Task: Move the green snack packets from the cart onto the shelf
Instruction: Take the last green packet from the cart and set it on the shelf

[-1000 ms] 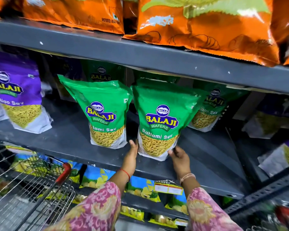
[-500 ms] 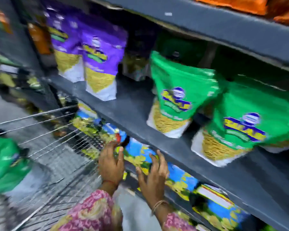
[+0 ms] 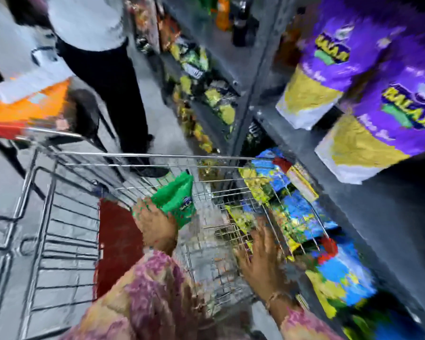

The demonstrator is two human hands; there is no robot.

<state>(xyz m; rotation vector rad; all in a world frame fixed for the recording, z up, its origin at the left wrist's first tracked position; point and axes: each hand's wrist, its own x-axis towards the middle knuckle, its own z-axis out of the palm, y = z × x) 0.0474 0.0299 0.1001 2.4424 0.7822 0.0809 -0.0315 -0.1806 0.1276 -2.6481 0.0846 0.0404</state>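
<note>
The view is blurred by motion. A green snack packet lies inside the wire cart, near the basket's middle. My left hand is down in the cart with its fingers closed on the packet's lower left edge. My right hand hovers over the cart's right side, fingers spread and holding nothing. The grey shelf runs along the right, just beyond the cart. No green packets on the shelf are in view.
Two purple snack packets stand on the shelf at upper right. Blue and yellow packets fill the lower shelf beside the cart. A person stands beyond the cart's far end, by an orange packet.
My view has swung left and down from the shelf to the cart. Both hands left the shelf's green packets and dropped into the cart, and my left hand has taken hold of a green packet.
</note>
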